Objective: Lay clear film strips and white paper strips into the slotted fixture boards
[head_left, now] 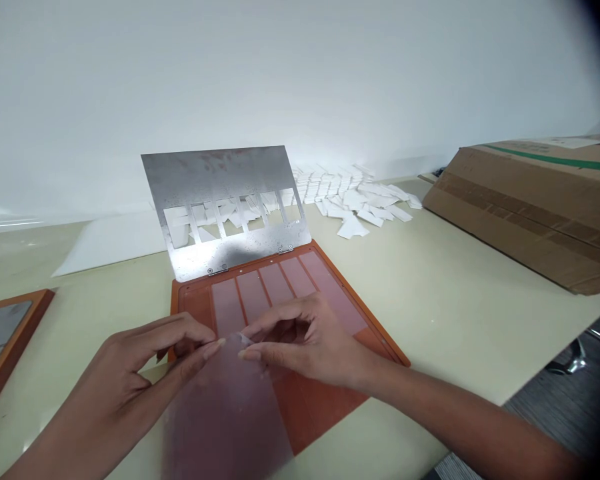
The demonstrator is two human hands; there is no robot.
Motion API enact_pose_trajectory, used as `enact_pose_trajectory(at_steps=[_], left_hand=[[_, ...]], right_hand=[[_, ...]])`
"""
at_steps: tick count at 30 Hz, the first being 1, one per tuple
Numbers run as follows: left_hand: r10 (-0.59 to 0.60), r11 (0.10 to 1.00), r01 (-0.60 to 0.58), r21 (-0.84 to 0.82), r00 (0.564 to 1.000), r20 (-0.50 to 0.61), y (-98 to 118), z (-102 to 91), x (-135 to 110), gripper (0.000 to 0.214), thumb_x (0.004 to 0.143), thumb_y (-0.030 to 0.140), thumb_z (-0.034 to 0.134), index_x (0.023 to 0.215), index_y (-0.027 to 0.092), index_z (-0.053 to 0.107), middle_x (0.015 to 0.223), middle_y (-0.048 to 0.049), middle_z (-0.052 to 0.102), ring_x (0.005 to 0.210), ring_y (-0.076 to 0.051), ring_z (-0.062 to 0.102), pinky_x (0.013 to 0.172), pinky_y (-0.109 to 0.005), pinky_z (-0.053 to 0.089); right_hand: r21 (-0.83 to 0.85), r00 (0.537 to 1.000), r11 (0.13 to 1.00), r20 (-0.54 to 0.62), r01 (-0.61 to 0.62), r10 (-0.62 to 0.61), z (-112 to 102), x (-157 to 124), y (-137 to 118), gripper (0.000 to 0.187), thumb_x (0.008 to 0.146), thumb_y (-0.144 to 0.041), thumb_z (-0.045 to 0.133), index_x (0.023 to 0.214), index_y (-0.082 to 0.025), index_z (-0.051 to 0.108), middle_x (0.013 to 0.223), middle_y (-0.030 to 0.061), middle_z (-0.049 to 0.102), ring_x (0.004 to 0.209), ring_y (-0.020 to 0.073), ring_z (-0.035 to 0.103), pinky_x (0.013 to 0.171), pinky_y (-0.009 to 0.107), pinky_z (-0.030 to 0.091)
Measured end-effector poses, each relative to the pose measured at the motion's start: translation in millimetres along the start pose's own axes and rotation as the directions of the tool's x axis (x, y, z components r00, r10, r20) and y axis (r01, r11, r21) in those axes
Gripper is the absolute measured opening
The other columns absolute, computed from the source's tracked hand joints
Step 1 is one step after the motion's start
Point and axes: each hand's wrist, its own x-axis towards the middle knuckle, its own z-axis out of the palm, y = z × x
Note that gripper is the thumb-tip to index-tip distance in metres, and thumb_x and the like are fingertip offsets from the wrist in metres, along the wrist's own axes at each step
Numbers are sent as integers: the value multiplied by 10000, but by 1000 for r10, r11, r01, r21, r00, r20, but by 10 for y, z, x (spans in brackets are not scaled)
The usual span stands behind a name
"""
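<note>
The left hand (130,363) and right hand (305,340) are bare, with long, slim fingers (180,327) and short, neatly kept nails (215,345). The left forearm (45,453) and right forearm (460,410) are slender and bare, narrowing toward the wrists.

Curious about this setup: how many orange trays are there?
2. One orange tray lies centre, its steel plate hinged up; the other sits at the left edge, partly cut off. Others may be out of view.

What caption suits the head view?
Left hand and right hand pinch a translucent film over an orange fixture, its hinged slotted steel stencil raised.
</note>
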Motion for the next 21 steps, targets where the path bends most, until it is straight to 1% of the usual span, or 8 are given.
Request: enact_pose_trajectory(at_steps=[2, 6, 10, 13, 17, 19, 21], left_hand=[[-13, 1000, 13, -7, 1000, 2, 23, 4, -14, 334, 916, 652, 621, 891, 329, 703, 856, 18, 682, 840, -185, 638, 459, -183, 380], [14, 1000, -14, 11, 1000, -12, 62, 21, -34, 339, 919, 649, 617, 881, 322, 694, 845, 13, 672, 816, -189, 634, 455, -191, 392], [58, 997, -56, 52, 998, -37, 77, 47, -52, 337, 942, 634, 590, 862, 320, 684, 823, 15, 662, 785, -177, 636, 433, -180, 395], [74, 995, -70, 74, 996, -50, 81, 61, -69, 346, 951, 635, 576, 862, 318, 682, 824, 17, 664, 765, -168, 642, 418, -166, 407], [116, 990, -112, 81, 992, -48, 69, 69, -85, 323, 979, 594, 562, 887, 309, 683, 831, 18, 671, 757, -159, 663, 437, -149, 451], [135, 988, -130, 86, 990, -49, 61, 73, -78, 317, 990, 581, 555, 886, 310, 684, 831, 18, 680, 758, -161, 674, 451, -154, 475], [202, 975, -191, 109, 974, -101, 57, 79, -59, 283, 982, 560, 580, 884, 318, 688, 835, 24, 690, 741, -162, 675, 521, -183, 528]], right_hand=[[25, 1000, 1000, -10, 10, -10, 1, 1, 1, 343, 639, -326, 969, 900, -154, 827, 770, 35, 759, 621, 127, 689, 600, 238, 588], [-8, 999, 999, -32, 44, -44, 6, -1, -3, 293, 655, -327, 958, 857, -159, 828, 738, 29, 758, 615, 117, 673, 588, 226, 578], [14, 999, 1000, -31, 9, -8, 7, -4, 1, 317, 636, -339, 967, 861, -164, 829, 736, 26, 759, 613, 123, 679, 565, 225, 585], [48, 1000, 999, -14, -19, 19, -2, -2, 0, 302, 657, -344, 957, 872, -170, 834, 706, 17, 747, 579, 114, 666, 550, 221, 586], [64, 1000, 998, -7, 29, -29, -22, 5, -20, 227, 694, -323, 935, 846, -179, 849, 738, 26, 770, 616, 111, 678, 615, 229, 601], [67, 999, 997, 2, 32, -32, -28, 9, -33, 201, 705, -310, 927, 849, -191, 854, 757, 27, 780, 637, 106, 684, 636, 223, 598], [84, 1000, 996, 14, 21, -22, -29, 13, -45, 196, 707, -300, 927, 860, -201, 856, 761, 24, 782, 644, 100, 683, 641, 215, 592]])
